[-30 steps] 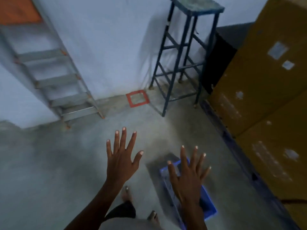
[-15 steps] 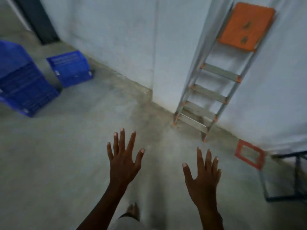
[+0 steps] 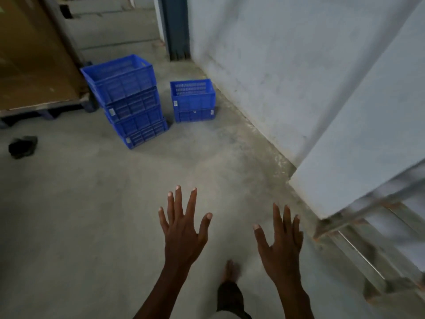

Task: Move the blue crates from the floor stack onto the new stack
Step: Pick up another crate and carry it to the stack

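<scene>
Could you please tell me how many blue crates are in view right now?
6, as best I can tell: four nested in the taller stack beside the brown cardboard, and two in the shorter stack nearer the wall. Nesting may hide more.

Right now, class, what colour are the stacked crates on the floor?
Blue, both the taller stack and the shorter stack; clearest in the head view.

Pretty dim room from where I'm watching: bare concrete floor (image 3: 92, 215), whitewashed wall (image 3: 287, 65) on the right, big cardboard box (image 3: 30, 61) top left, blurry ladder (image 3: 368, 245) lower right.
</scene>
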`<state>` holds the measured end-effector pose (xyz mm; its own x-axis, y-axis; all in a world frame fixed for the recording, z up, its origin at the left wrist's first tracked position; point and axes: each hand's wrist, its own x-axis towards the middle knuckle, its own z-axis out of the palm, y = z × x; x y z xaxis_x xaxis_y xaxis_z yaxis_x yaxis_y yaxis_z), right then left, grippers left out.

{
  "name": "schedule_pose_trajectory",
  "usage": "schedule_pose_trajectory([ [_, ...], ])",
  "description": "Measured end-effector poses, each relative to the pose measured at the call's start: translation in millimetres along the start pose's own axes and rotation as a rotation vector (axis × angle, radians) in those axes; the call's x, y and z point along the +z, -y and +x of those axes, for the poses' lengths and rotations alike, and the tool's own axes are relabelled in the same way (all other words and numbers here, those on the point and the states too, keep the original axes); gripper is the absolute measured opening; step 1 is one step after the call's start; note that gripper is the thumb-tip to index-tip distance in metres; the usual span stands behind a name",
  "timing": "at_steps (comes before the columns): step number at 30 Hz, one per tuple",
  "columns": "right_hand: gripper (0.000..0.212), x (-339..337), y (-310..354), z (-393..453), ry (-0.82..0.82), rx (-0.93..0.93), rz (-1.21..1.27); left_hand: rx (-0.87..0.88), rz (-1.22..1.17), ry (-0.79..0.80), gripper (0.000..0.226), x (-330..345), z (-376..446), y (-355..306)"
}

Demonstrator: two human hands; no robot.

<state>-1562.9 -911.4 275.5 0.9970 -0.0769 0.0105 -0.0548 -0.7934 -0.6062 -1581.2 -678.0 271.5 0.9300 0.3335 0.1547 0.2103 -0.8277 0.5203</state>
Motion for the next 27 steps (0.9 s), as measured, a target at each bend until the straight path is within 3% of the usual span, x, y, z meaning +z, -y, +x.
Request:
schedule_pose_trajectory([
  [17,0.075,99.6,148.3,456.4,0.159,-0.283,0.067,-0.284,-0.028,-0.194,0.069,47.9,393.9,26.3],
  [27,0.077,172.1,236.5,700.9,0.077,-0.177,0.107,-0.179,-0.011,-0.150,0.071,74.8,701.6,62.4],
])
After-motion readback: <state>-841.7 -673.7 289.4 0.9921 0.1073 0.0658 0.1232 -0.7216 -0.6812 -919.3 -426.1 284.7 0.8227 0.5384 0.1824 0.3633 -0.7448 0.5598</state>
